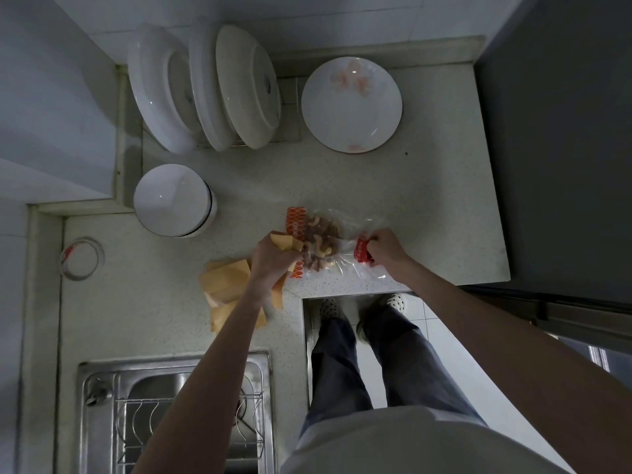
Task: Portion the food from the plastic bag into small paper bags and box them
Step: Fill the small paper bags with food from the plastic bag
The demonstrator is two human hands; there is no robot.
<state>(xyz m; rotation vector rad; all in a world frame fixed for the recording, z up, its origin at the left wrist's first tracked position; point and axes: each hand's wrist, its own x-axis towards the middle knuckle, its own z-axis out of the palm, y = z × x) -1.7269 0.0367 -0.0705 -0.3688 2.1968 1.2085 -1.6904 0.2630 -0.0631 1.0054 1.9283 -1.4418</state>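
A clear plastic bag (325, 242) of mixed nuts with orange-red printed ends lies on the speckled counter (427, 206). My right hand (386, 248) pinches the bag's red end on the right. My left hand (273, 258) grips the bag's left end together with a small yellow-brown paper bag (284, 241). More paper bags (227, 285) lie in a loose pile under my left forearm. No box is in view.
Behind the bag stand a rack of white plates (205, 94), a flat plate with pink print (352, 104) and a stack of white bowls (174, 200). A steel sink (102, 405) with a wire rack is at the lower left. The counter edge drops to the floor near my feet.
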